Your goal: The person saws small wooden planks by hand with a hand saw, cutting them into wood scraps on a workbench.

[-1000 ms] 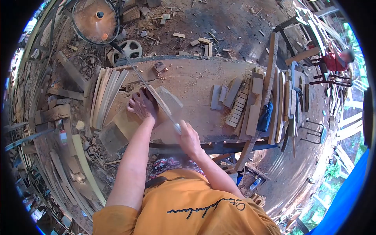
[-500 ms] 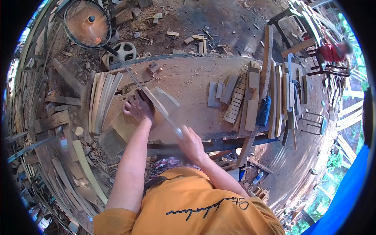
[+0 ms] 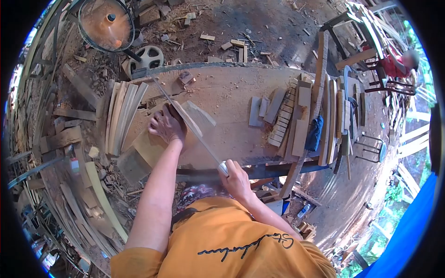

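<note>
Handsaw [image 3: 224,167] is clasped in the right grip [image 3: 237,181]; wood piece [image 3: 190,119] is pinned on the counter [image 3: 236,106] under the spread left grip [image 3: 168,125], beside the blade [image 3: 207,146]. Tbh, strokes are best kept straight, fingers [image 3: 155,122] clear.

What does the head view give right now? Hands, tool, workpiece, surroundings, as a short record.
left_hand: left hand on pale wood piece, grip partly hidden
right_hand: right hand closed around handle of long thin tool
tool_pose: slanted across workbench, alongside the wood piece
left_of_hands: curved wood strips
right_of_hands: wood blocks and boards, blue cloth
beyond_bench: round caged fan, pale spoked wheel
other_person: one, red top, far right
unclear: exact tool type
</note>
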Action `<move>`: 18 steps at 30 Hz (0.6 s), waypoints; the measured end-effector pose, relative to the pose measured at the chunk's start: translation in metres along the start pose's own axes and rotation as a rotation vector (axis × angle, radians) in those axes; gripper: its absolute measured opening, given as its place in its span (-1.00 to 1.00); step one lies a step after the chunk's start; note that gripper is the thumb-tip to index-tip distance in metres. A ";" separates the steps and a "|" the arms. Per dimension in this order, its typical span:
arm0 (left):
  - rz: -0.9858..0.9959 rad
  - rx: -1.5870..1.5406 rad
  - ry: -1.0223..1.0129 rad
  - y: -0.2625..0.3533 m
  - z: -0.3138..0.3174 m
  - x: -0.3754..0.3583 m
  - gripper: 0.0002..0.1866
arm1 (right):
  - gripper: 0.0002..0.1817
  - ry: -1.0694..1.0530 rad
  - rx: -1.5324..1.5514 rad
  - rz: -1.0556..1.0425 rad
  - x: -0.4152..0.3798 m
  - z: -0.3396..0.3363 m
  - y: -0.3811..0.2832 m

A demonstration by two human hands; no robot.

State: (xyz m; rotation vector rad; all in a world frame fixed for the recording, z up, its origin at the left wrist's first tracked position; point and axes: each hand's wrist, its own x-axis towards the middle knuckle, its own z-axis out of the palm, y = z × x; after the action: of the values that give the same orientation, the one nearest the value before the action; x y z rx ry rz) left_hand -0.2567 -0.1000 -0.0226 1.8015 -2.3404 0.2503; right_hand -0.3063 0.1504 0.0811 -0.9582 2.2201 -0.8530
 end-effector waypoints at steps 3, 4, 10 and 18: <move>-0.001 0.010 -0.058 -0.002 -0.001 0.003 -0.70 | -0.74 0.030 -0.003 -0.007 0.008 0.011 -0.003; 0.003 0.009 -0.060 -0.002 0.001 0.002 -0.70 | -0.73 0.065 -0.002 -0.025 0.020 0.017 -0.008; 0.022 0.019 0.029 -0.003 0.011 0.003 -0.71 | -0.73 0.060 0.012 -0.053 0.030 0.014 -0.010; 0.005 0.093 -0.016 -0.006 0.014 0.000 -0.69 | -0.76 0.062 0.009 -0.018 0.027 0.015 -0.014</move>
State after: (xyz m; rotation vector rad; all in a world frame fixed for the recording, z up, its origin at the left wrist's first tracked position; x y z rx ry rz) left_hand -0.2518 -0.1048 -0.0356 1.8455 -2.3819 0.3526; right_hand -0.3059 0.1170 0.0754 -0.9603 2.2614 -0.9116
